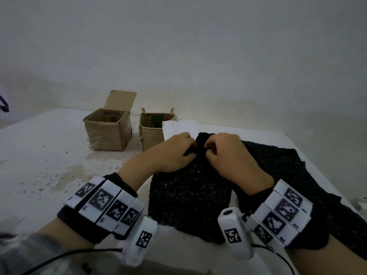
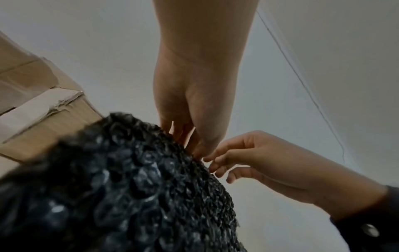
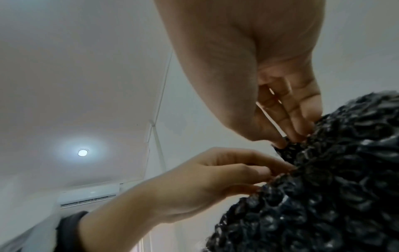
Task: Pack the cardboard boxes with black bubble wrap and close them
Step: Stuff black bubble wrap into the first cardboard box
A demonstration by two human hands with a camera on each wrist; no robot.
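A black bubble wrap sheet (image 1: 190, 195) lies on the white table in front of me, its far edge lifted and bunched. My left hand (image 1: 191, 151) and right hand (image 1: 207, 150) meet at that edge, and each pinches it with curled fingers. In the left wrist view the left fingers (image 2: 187, 136) press into the bubble wrap (image 2: 129, 187), with the right hand (image 2: 218, 167) alongside. The right wrist view shows the right fingers (image 3: 287, 134) nipping the bubble wrap (image 3: 334, 187). Two open cardboard boxes stand behind: one with a raised flap (image 1: 108, 132), one nearer the hands (image 1: 151, 133).
More black bubble wrap (image 1: 282, 165) spreads over the table's right side. A white sheet (image 1: 178, 126) lies beside the nearer box. The table (image 1: 39, 155) is stained at the left, and a wall rises just behind the boxes.
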